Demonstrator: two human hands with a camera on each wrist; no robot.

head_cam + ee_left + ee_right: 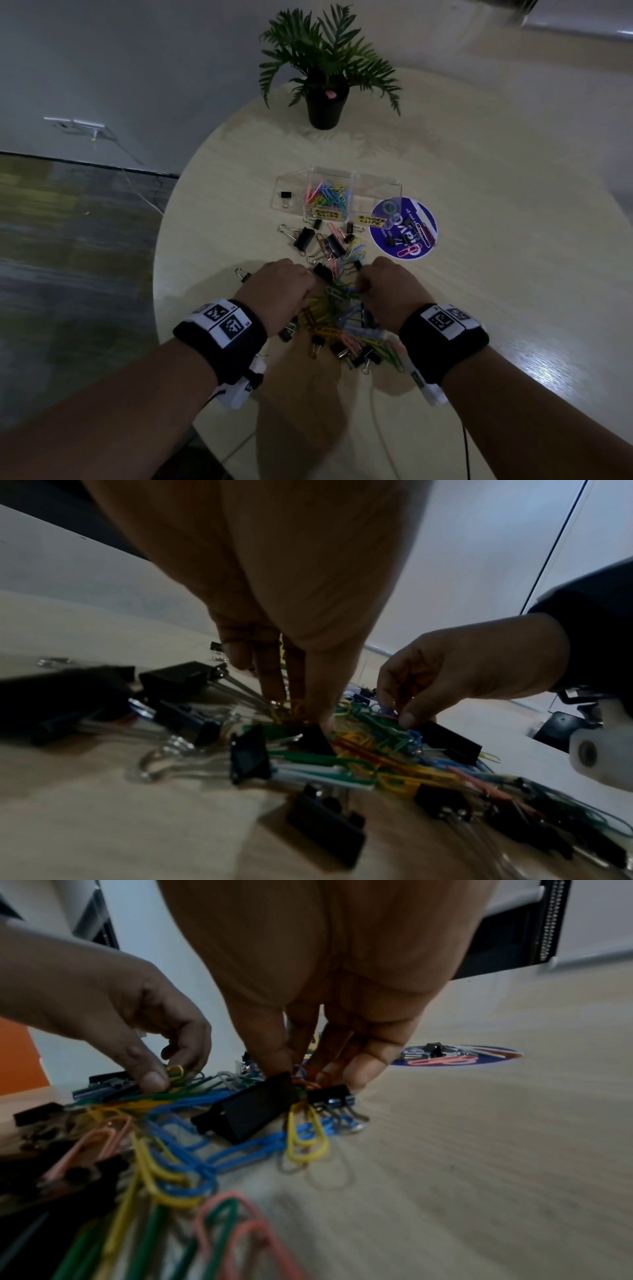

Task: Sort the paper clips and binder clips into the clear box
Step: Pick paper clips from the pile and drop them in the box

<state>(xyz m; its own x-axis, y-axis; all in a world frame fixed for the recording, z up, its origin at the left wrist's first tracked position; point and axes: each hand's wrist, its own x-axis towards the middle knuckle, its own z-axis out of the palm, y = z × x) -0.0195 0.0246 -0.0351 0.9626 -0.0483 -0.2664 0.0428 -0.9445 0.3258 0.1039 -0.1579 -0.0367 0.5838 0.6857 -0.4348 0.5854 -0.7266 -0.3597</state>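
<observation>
Now my left hand [281,291] pinches yellow paper clips [175,1072] in the pile, and my right hand [387,291] pinches an orange one [313,1081]. Next, I judge, both loads go to the clear box [342,173].

Clear plastic box [342,181], wood-grain table [479,274]

Table: I see a round pale wood-grain table [479,212].
Far edge: a potted plant [325,102] stands there.
Middle: the clear box [376,186] rests on it, with a round purple disc [383,236] just beside its right corner.
Near side: a mixed pile of paper clips [356,251] and black binder clips [304,237] lies loose on the wood.
Near edge: I see a white cable [376,414] trailing across it.
</observation>
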